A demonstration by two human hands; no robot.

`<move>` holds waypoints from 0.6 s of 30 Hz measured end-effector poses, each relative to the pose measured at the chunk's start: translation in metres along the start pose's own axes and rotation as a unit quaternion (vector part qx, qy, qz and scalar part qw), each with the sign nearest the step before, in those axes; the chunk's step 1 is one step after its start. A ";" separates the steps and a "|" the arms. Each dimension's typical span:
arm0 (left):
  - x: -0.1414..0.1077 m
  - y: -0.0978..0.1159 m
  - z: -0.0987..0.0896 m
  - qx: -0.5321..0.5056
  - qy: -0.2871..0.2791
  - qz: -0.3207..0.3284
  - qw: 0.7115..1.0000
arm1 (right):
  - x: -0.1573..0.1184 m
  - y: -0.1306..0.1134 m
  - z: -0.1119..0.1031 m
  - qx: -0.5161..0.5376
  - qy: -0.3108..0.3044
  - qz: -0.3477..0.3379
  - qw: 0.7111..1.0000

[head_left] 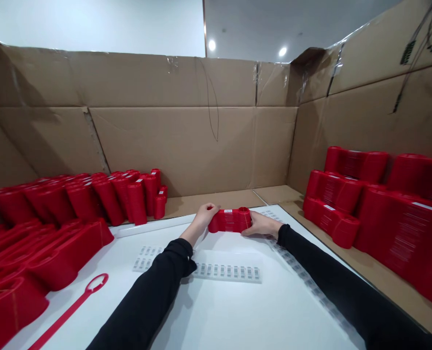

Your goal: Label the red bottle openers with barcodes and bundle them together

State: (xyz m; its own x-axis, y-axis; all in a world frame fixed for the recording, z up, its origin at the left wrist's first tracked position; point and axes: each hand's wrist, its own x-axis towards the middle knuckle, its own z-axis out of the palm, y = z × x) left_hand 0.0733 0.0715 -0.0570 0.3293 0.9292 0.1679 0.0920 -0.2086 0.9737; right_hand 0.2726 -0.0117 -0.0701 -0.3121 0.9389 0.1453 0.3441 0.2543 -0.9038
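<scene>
I've got my left hand (204, 217) and right hand (262, 224) closed on opposite ends of a bundle of red plastic tags (229, 220), which seems to sit on the white table (216, 316), though that's hard to tell from here. A barcode sticker strip (226, 272) lies nearer me, with more red tag stacks (102, 199) beside the table.

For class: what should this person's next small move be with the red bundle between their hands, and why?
Probably lift the red bundle over to the stack on the right: the left hand and right hand hold both its ends, and it bears a small white label like the stacked bundles.
</scene>
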 end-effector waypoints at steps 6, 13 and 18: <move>0.001 -0.004 -0.003 -0.016 -0.003 0.005 1.000 | 0.001 -0.002 0.001 -0.011 -0.006 0.004 1.000; 0.002 -0.007 -0.005 -0.041 -0.007 0.008 0.999 | 0.003 -0.008 0.001 -0.018 -0.006 -0.006 1.000; 0.001 -0.007 -0.006 -0.058 -0.007 0.000 0.998 | 0.000 -0.012 0.003 -0.006 0.002 0.017 1.000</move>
State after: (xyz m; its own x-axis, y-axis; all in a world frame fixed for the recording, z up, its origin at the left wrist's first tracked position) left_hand 0.0677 0.0756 -0.0626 0.3429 0.9244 0.1669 -0.0176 -0.1713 0.9851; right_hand 0.2653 -0.0155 -0.0602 -0.2958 0.9482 0.1159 0.3657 0.2245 -0.9033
